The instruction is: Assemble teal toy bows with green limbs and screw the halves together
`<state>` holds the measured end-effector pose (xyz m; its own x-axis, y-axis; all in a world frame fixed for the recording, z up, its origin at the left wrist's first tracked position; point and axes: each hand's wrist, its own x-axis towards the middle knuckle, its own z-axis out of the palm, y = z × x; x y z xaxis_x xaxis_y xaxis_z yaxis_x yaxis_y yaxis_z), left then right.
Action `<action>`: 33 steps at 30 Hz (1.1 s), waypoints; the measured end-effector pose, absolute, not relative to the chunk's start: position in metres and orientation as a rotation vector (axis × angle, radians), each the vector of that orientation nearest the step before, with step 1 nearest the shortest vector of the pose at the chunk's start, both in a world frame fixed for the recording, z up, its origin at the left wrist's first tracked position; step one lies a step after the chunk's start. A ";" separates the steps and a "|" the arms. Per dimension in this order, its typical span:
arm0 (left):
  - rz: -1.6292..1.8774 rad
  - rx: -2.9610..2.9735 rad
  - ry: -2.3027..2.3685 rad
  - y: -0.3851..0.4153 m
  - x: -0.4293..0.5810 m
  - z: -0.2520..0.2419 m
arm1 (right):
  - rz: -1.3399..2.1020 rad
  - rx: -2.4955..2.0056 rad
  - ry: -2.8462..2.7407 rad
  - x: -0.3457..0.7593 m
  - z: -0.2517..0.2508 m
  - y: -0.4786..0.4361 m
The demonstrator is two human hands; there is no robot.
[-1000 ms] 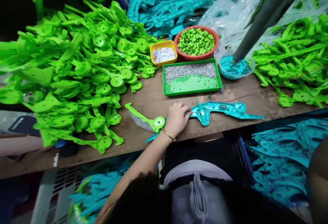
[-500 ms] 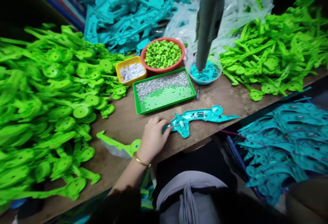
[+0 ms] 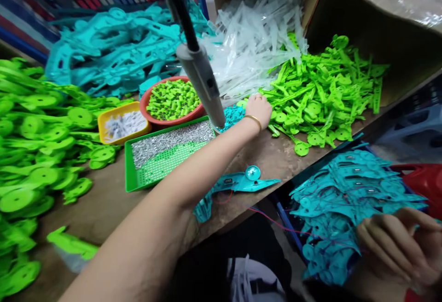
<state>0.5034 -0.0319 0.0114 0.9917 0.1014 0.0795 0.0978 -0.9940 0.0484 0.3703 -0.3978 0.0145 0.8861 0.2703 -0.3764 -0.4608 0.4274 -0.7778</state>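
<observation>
My left hand (image 3: 258, 110), with a gold bracelet at its wrist, reaches across the bench to the near side of the lime-green plastic parts (image 3: 321, 95). Its fingers are bent down and closed at the heap, beside the bowl of small teal pieces (image 3: 233, 117); the tips are hidden. Below my forearm lies a teal curved plastic shell (image 3: 241, 183) with thin red wires, its left part partly covered. At the lower right edge, my right hand (image 3: 393, 242) has curled fingers over the wired teal shells (image 3: 338, 200). What it holds does not show.
A green perforated tray (image 3: 129, 168) of metal pins stands by a yellow tub (image 3: 102, 124) and a red bowl (image 3: 147, 98) of small lime pieces. A grey pole-like tool (image 3: 203, 78) hangs above. More lime parts (image 3: 41, 141) pile up left; clear plastic pieces (image 3: 252, 39) lie behind.
My left hand has left the teal shell and moved away and right to the lime heap. My right hand has come into clear view at lower right. The camera has turned right.
</observation>
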 end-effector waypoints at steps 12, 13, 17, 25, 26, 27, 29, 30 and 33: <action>0.360 2.378 -0.107 -0.032 0.394 0.040 | 0.640 -1.258 0.187 0.381 -0.025 -0.285; 0.326 2.344 -0.118 -0.036 0.375 0.035 | 0.627 -1.294 0.183 0.377 -0.032 -0.277; 0.174 2.444 -0.233 -0.046 0.321 -0.001 | 0.539 -1.422 0.091 0.365 -0.054 -0.261; 0.162 2.592 -0.151 -0.046 0.310 -0.030 | 0.508 -1.588 -0.129 0.376 -0.064 -0.244; 0.170 2.558 -0.129 -0.045 0.309 -0.029 | 0.529 -1.590 -0.138 0.375 -0.063 -0.244; 0.175 2.523 -0.109 -0.045 0.308 -0.028 | 0.548 -1.589 -0.139 0.374 -0.063 -0.244; 0.163 2.473 -0.068 -0.044 0.306 -0.029 | 0.576 -1.576 -0.121 0.367 -0.063 -0.246; 0.147 2.456 -0.052 -0.043 0.304 -0.029 | 0.586 -1.566 -0.105 0.362 -0.063 -0.248; 0.081 2.413 -0.042 -0.042 0.299 -0.031 | 0.607 -1.525 -0.034 0.349 -0.065 -0.253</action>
